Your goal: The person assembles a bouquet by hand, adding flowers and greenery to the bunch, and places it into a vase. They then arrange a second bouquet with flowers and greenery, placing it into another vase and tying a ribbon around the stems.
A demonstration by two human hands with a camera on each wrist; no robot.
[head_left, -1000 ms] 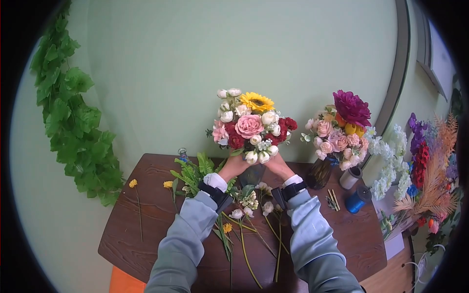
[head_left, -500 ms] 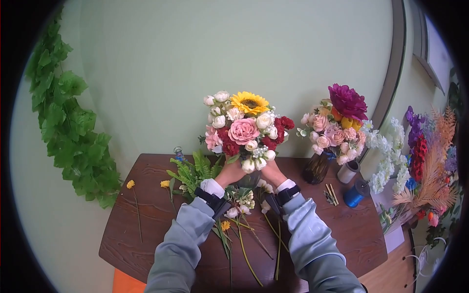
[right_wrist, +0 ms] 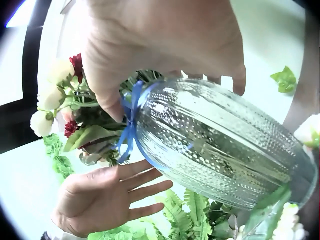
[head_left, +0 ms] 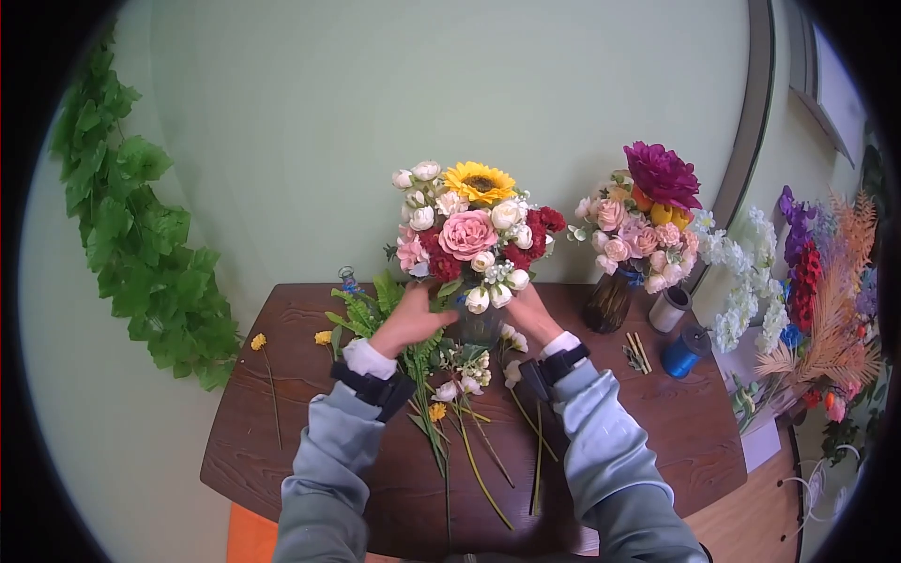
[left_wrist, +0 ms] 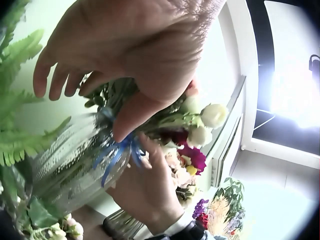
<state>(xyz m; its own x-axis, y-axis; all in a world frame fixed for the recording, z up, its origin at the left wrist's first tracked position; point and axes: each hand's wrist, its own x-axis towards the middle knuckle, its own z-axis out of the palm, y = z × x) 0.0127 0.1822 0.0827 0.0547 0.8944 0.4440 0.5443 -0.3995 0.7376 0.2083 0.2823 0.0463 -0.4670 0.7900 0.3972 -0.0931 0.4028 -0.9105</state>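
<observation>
A bouquet (head_left: 469, 235) of a sunflower, pink, white and dark red flowers stands in a ribbed, dotted clear glass vase (right_wrist: 215, 145). A blue ribbon bow (right_wrist: 131, 120) is tied round the vase's neck. My right hand (head_left: 530, 314) grips the vase near the neck, thumb beside the bow and fingers round the far side, partly hidden by the glass. On the other side, my left hand (head_left: 413, 319) spreads with its fingers straight and apart from the glass; its thumb points at the bow in the left wrist view.
To the right stand a darker vase (head_left: 608, 302) of pink and purple flowers, a white spool (head_left: 669, 310) and a blue spool (head_left: 686, 352). Loose stems (head_left: 479, 469) and fern leaves (head_left: 361, 314) lie on the wooden table (head_left: 310, 469). Leafy vines hang at left.
Both hands were at the vase's neck beneath the flowers. My left hand has come away to the left and opened out; the right stays at the vase.
</observation>
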